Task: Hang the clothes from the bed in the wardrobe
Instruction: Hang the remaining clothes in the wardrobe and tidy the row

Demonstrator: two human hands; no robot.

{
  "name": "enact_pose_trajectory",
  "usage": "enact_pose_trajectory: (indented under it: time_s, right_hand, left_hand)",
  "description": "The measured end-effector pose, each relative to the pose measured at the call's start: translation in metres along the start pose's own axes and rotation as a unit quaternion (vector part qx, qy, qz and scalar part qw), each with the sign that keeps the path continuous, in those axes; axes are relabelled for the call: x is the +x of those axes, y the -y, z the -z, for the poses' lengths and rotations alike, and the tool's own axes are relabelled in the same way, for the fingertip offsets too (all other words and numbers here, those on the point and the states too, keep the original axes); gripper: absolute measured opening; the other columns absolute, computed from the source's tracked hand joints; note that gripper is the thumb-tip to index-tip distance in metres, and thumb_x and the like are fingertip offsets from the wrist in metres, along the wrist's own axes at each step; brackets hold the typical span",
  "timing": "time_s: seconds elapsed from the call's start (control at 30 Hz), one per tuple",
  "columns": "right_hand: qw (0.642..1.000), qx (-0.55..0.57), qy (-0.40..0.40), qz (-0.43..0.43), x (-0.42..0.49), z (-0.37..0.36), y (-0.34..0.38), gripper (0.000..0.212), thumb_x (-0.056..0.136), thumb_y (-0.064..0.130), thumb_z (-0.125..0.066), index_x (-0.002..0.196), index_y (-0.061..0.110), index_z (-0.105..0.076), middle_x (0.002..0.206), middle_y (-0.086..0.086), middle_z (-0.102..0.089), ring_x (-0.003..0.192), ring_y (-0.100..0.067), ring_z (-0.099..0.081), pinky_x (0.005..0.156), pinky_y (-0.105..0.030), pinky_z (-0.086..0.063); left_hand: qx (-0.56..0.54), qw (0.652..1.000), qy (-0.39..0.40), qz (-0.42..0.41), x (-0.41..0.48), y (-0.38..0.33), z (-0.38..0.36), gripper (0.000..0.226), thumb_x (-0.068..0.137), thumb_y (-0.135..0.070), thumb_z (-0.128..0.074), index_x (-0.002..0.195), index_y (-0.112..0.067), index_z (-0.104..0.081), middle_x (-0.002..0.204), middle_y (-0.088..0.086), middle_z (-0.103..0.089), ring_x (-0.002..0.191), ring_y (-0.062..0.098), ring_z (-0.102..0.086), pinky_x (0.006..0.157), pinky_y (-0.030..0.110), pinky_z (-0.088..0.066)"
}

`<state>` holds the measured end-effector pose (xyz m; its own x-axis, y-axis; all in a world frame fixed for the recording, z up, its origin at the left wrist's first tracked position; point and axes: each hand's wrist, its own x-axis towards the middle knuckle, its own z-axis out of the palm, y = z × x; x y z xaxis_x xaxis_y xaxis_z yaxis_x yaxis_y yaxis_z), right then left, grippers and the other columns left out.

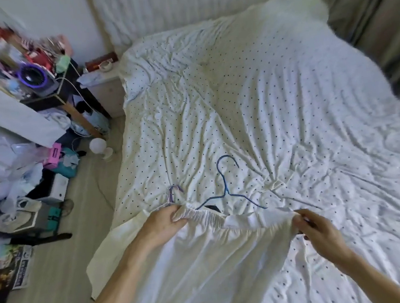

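Note:
A white garment [205,257] with an elastic gathered waistband lies spread over the near edge of the bed [276,108]. My left hand [163,223] grips the left end of the waistband. My right hand [318,231] pinches the right end, so the band is stretched between them. A blue wire hanger [227,185] lies on the dotted sheet just beyond the waistband, its lower part partly under the garment. A purple hanger hook [173,193] shows just above my left hand; its body is hidden.
The bed has a crumpled white sheet with dark dots and a pillow [297,10] at the far end. Left of it, the floor [59,277] holds shoes, bags and boxes, beside a cluttered desk [45,76] and a nightstand [104,72].

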<state>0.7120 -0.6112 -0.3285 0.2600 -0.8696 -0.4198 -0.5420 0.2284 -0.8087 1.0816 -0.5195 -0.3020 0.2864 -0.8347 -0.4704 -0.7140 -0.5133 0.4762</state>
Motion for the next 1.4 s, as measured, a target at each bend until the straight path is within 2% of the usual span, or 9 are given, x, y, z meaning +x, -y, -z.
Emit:
enact_pose_trajectory:
  time_s: [0.17, 0.3, 0.4, 0.57, 0.8, 0.9, 1.07, 1.23, 1.4]
  right_hand:
    - [0.99, 0.02, -0.14, 0.02, -0.095, 0.143, -0.026, 0.025, 0.099, 0.012, -0.057, 0.087, 0.031, -0.067, 0.07, 0.007, -0.069, 0.07, -0.015, -0.062, 0.069, -0.038, -0.048]
    - [0.955, 0.016, -0.294, 0.041, -0.196, 0.274, -0.069, 0.016, 0.099, 0.025, -0.058, 0.097, 0.038, -0.067, 0.085, 0.009, -0.071, 0.083, -0.021, -0.065, 0.079, -0.044, -0.051]
    - [0.914, 0.019, -0.4, 0.057, -0.293, 0.358, -0.105, 0.023, 0.098, 0.024, -0.06, 0.092, 0.046, -0.067, 0.093, 0.0, -0.066, 0.08, -0.018, -0.06, 0.073, -0.023, -0.049]
    - [0.826, 0.05, -0.561, 0.017, -0.446, 0.432, -0.179, 0.029, 0.097, 0.021, -0.061, 0.09, 0.049, -0.066, 0.1, 0.006, -0.062, 0.09, -0.006, -0.06, 0.072, -0.004, -0.041]
    - [0.69, 0.023, -0.714, -0.117, -0.593, 0.434, -0.278, 0.031, 0.098, 0.019, -0.06, 0.098, 0.051, -0.063, 0.097, 0.003, -0.056, 0.081, 0.004, -0.057, 0.068, -0.005, -0.041]
    - [0.642, -0.044, -0.743, -0.185, -0.629, 0.41, -0.311, 0.015, 0.098, 0.042, -0.057, 0.104, 0.049, -0.069, 0.092, 0.011, -0.054, 0.08, -0.007, -0.059, 0.075, -0.025, -0.049]
    - [0.538, -0.148, -0.778, -0.288, -0.661, 0.384, -0.35, 0.035, 0.097, 0.054, -0.042, 0.099, 0.03, -0.068, 0.084, 0.006, -0.057, 0.082, -0.026, -0.065, 0.074, -0.045, -0.052]
    - [0.447, -0.107, -0.824, -0.332, -0.674, 0.356, -0.356, 0.033, 0.098, 0.042, -0.047, 0.098, 0.017, -0.069, 0.089, 0.002, -0.054, 0.083, -0.016, -0.054, 0.07, -0.023, -0.037]
    - [0.383, -0.051, -0.83, -0.401, -0.69, 0.32, -0.36, 0.034, 0.1, 0.045, -0.045, 0.103, 0.018, -0.066, 0.093, 0.003, -0.051, 0.085, -0.012, -0.051, 0.073, -0.022, -0.036]
  left_hand:
    - [-0.079, 0.987, 0.08, -0.118, -0.058, -0.171, -0.004, 0.056, 0.084, -0.044, -0.075, 0.132, -0.023, -0.055, 0.128, -0.016, -0.055, 0.124, 0.007, -0.052, 0.103, 0.025, -0.042]
    - [-0.105, 0.957, 0.138, -0.233, -0.125, -0.33, -0.038, 0.034, 0.095, -0.042, -0.062, 0.127, -0.03, -0.057, 0.11, -0.031, -0.056, 0.103, -0.014, -0.054, 0.076, 0.001, -0.038]
    - [-0.082, 0.923, 0.183, -0.328, -0.174, -0.444, -0.09, 0.023, 0.097, -0.037, -0.06, 0.118, -0.029, -0.066, 0.083, -0.026, -0.069, 0.086, -0.013, -0.062, 0.074, 0.002, -0.041]
    - [-0.063, 0.849, 0.282, -0.443, -0.259, -0.591, -0.201, 0.017, 0.096, -0.029, -0.065, 0.111, -0.026, -0.071, 0.102, -0.009, -0.075, 0.098, 0.006, -0.07, 0.085, 0.019, -0.052]
    - [0.03, 0.733, 0.409, -0.543, -0.348, -0.706, -0.343, 0.024, 0.095, -0.041, -0.065, 0.114, -0.027, -0.07, 0.107, -0.007, -0.071, 0.102, 0.007, -0.064, 0.099, 0.033, -0.047]
    - [0.065, 0.684, 0.476, -0.549, -0.38, -0.738, -0.395, 0.025, 0.095, -0.035, -0.065, 0.117, -0.024, -0.07, 0.111, -0.006, -0.072, 0.105, 0.008, -0.065, 0.096, 0.029, -0.049]
    - [0.112, 0.603, 0.572, -0.545, -0.421, -0.775, -0.466, 0.022, 0.095, -0.031, -0.064, 0.115, -0.024, -0.072, 0.109, 0.003, -0.074, 0.097, 0.012, -0.069, 0.084, 0.027, -0.055]
    - [0.193, 0.53, 0.614, -0.552, -0.434, -0.795, -0.511, 0.03, 0.097, -0.037, -0.061, 0.123, -0.025, -0.069, 0.116, 0.002, -0.073, 0.112, 0.018, -0.067, 0.103, 0.043, -0.05]
    - [0.269, 0.422, 0.679, -0.537, -0.487, -0.807, -0.549, 0.034, 0.098, -0.044, -0.059, 0.123, -0.023, -0.068, 0.12, 0.016, -0.067, 0.113, 0.03, -0.066, 0.102, 0.046, -0.048]
